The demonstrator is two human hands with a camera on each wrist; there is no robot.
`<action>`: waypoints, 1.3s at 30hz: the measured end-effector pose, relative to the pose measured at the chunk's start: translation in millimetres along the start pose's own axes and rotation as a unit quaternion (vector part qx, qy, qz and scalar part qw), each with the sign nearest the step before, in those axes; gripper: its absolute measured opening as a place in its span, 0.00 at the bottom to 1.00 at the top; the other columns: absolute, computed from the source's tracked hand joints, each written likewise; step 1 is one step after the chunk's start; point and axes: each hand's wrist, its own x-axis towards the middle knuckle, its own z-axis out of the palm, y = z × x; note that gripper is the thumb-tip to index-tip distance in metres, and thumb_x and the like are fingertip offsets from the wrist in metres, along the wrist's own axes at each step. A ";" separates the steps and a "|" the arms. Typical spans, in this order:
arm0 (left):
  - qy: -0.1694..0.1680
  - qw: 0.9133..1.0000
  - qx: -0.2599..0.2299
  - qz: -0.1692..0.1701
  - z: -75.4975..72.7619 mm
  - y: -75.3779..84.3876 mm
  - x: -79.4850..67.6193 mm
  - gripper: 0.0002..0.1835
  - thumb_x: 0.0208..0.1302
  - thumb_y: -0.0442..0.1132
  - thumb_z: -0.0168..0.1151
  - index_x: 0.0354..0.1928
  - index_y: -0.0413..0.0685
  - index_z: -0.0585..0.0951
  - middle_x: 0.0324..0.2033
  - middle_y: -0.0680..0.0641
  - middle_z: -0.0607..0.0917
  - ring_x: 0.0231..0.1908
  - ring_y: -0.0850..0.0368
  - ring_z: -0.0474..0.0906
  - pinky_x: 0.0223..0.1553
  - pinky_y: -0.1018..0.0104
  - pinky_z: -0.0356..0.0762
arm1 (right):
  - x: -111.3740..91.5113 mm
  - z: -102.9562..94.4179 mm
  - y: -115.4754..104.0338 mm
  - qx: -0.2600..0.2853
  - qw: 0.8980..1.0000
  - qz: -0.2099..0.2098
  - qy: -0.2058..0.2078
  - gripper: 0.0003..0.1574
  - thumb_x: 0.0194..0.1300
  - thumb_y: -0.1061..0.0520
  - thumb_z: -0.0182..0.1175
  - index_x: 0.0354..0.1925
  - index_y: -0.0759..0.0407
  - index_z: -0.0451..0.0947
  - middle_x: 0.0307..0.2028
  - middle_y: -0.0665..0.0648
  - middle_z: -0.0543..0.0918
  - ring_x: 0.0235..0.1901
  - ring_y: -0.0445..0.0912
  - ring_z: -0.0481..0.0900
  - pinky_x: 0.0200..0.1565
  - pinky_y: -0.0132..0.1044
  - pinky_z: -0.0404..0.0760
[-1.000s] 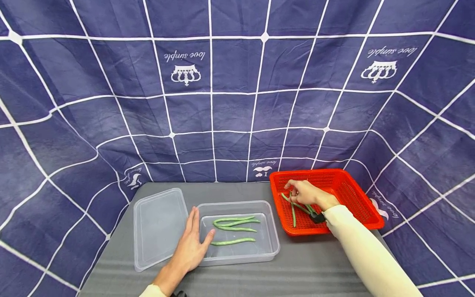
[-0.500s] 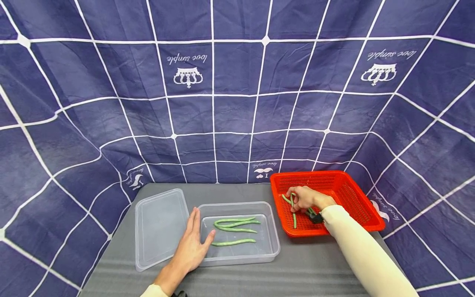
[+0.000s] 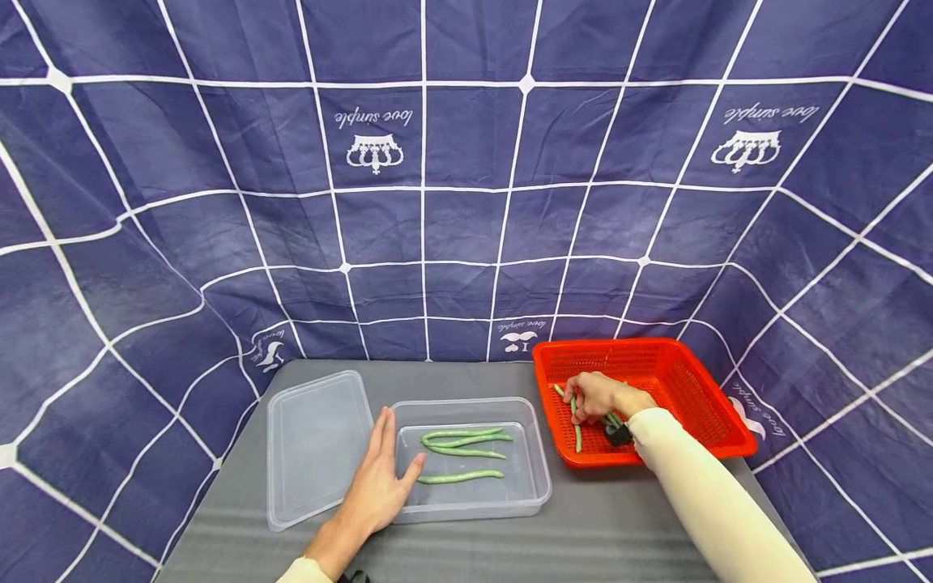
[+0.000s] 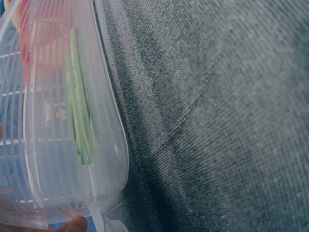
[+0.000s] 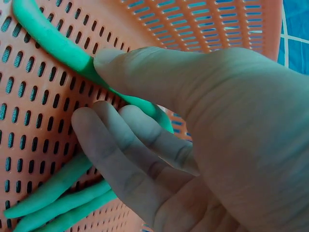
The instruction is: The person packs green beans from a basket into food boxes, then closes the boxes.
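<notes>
A clear plastic box [image 3: 466,512] is placed on the grey tabletop [image 3: 474,555], and in it four green beans [image 3: 461,476] can be seen: three are laid close together, touching near their left ends, and one is lying apart, nearer to the person. To the left of the box, a clear lid [image 3: 318,449] is laid flat. To the right, a red basket [image 3: 700,397] with many holes is placed, and several more beans [image 3: 578,440] are contained in it; they cannot be counted surely, because a part of them is covered by the hand.

The left hand [image 3: 377,482] is rested at the left end of the box, with its fingers straight and its thumb spread out; nothing is held by it. The right hand [image 3: 598,395] is lowered into the basket, at its left part. Its grip is half open: the fingers are bent, and a gap is seen between them and the thumb. One bean [image 5: 53,41] is crossed by the thumb tip, but whether it is touched cannot be told. Below the bent fingers, three other beans [image 5: 63,205] are lying side by side on the basket.
</notes>
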 end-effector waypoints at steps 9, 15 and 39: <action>-0.003 1.000 0.000 -0.002 -2.0 -0.3 -0.4 0.55 0.85 0.54 0.68 0.94 0.31 0.51 0.94 0.32 0.52 0.90 0.29 0.62 0.86 0.34 0.69 | 2.6 4.6 -3.3 -0.017 1.000 -0.021 0.002 0.16 0.58 0.76 0.76 0.44 0.67 0.88 0.24 0.53 0.92 0.26 0.37 0.86 0.34 0.30 0.88; 0.000 1.000 0.000 0.002 -0.6 -0.2 -0.8 0.54 0.84 0.53 0.69 0.93 0.29 0.51 0.94 0.31 0.53 0.90 0.28 0.62 0.87 0.33 0.69 | 2.8 3.1 -3.0 -0.022 0.999 -0.030 0.014 0.13 0.60 0.72 0.77 0.43 0.67 0.88 0.24 0.50 0.91 0.26 0.35 0.82 0.34 0.28 0.84; -0.002 1.000 0.002 0.002 -0.1 -2.0 2.2 0.55 0.84 0.53 0.69 0.94 0.30 0.50 0.94 0.31 0.52 0.90 0.28 0.64 0.87 0.34 0.69 | -7.0 -2.7 -5.7 -0.011 0.994 -0.069 0.088 0.22 0.53 0.78 0.68 0.44 0.62 0.83 0.34 0.54 0.88 0.32 0.44 0.84 0.35 0.33 0.87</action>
